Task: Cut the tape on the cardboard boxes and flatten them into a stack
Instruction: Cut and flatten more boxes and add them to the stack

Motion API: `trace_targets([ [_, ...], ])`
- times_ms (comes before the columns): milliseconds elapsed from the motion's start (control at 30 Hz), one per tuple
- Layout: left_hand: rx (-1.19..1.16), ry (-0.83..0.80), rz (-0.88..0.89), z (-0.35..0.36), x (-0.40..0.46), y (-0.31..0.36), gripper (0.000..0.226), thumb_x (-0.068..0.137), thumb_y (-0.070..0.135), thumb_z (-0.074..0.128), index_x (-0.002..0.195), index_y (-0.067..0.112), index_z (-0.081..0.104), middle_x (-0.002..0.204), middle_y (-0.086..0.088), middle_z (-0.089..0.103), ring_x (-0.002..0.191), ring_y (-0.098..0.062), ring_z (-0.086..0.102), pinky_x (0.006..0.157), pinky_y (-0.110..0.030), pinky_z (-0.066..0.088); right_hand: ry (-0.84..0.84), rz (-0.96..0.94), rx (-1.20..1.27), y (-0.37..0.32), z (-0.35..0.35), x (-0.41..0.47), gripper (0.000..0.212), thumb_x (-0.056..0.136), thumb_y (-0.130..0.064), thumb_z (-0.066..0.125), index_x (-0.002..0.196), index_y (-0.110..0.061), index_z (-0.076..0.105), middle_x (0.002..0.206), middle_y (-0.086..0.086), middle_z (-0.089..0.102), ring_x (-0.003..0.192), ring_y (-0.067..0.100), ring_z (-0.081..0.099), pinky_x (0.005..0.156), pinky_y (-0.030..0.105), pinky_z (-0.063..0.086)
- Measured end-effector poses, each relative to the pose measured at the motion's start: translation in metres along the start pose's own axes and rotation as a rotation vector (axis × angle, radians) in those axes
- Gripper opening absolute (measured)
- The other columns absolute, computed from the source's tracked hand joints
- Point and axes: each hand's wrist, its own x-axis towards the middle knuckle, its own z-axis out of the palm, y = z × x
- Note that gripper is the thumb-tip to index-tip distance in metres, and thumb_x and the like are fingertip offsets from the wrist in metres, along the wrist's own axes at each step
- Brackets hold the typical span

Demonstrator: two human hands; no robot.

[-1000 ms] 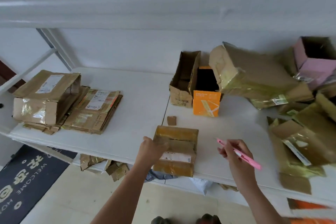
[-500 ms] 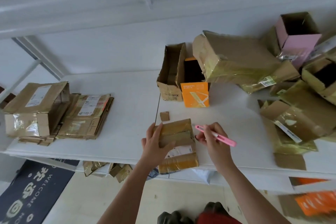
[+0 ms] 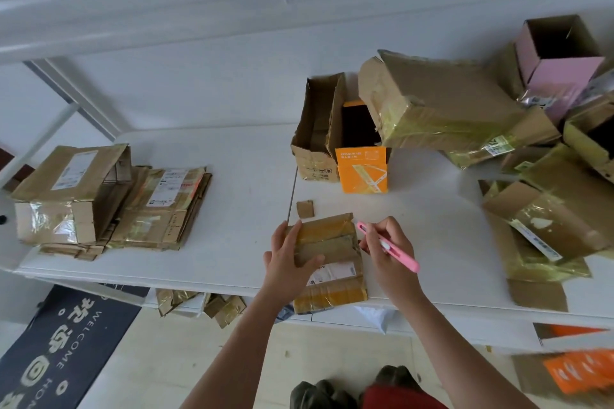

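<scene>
A small taped cardboard box (image 3: 335,262) with a white label lies at the front edge of the white table (image 3: 246,183). My left hand (image 3: 289,259) grips its left side, thumb across the top. My right hand (image 3: 387,249) holds a pink utility knife (image 3: 388,247) like a pen, its tip just off the box's upper right corner. A stack of flattened boxes (image 3: 159,209) lies at the table's left, with a taped box (image 3: 69,192) resting on its left part.
An open brown box (image 3: 315,143) and an orange box (image 3: 361,169) stand behind the work spot. A heap of taped boxes (image 3: 445,109) and a pink box (image 3: 558,66) fills the right side. A cardboard scrap (image 3: 305,208) lies by the box. A doormat (image 3: 50,349) is on the floor.
My left hand has shifted from the box's near edge to grip its left side. My right hand brought the knife leftward to the box's right corner.
</scene>
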Motion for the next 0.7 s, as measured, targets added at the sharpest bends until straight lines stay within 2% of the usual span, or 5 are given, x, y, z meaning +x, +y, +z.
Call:
trace_targets([
  [100,0.000,0.008,0.008,0.001,0.000,0.000,0.075,0.092,0.044,0.062,0.153,0.031,0.020,0.157,0.006,0.006,0.136,-0.024,0.020,0.115,-0.035,0.014,0.017,-0.021,0.006,-0.001,0.001,0.000,0.022,0.095,-0.030,0.052,0.088,-0.009,0.051,0.074,0.003,0.065,0.070,0.014,0.066,0.062,0.029,0.058],
  [400,0.024,0.019,0.000,0.004,0.002,-0.002,0.077,0.093,0.046,0.060,0.155,0.030,0.017,0.156,0.007,0.006,0.134,-0.025,0.022,0.113,-0.034,0.017,-0.055,-0.093,-0.090,-0.003,-0.004,0.007,0.026,0.100,-0.026,0.053,0.081,-0.009,0.049,0.066,0.007,0.060,0.060,0.027,0.063,0.053,0.042,0.051],
  [500,0.030,0.023,0.001,0.005,0.002,-0.002,0.078,0.093,0.046,0.060,0.155,0.030,0.016,0.155,0.006,0.006,0.132,-0.026,0.024,0.112,-0.034,0.018,-0.074,-0.130,-0.104,-0.005,-0.006,-0.003,0.022,0.100,-0.018,0.053,0.079,-0.015,0.047,0.062,-0.004,0.057,0.052,0.017,0.056,0.046,0.035,0.048],
  [600,0.036,0.016,-0.005,0.004,0.001,-0.001,0.078,0.093,0.045,0.060,0.155,0.030,0.015,0.154,0.006,0.006,0.131,-0.026,0.024,0.112,-0.035,0.019,-0.113,-0.134,-0.110,0.001,-0.006,-0.014,0.028,0.099,-0.007,0.053,0.079,-0.024,0.043,0.062,-0.014,0.052,0.047,0.008,0.049,0.045,0.016,0.040],
  [700,0.039,0.008,0.006,0.005,0.001,0.000,0.079,0.093,0.045,0.061,0.155,0.030,0.015,0.154,0.007,0.005,0.131,-0.026,0.024,0.112,-0.034,0.019,-0.139,-0.144,-0.149,0.002,-0.010,-0.021,0.028,0.098,-0.002,0.053,0.078,-0.018,0.042,0.060,-0.011,0.048,0.046,0.006,0.045,0.048,0.009,0.036],
])
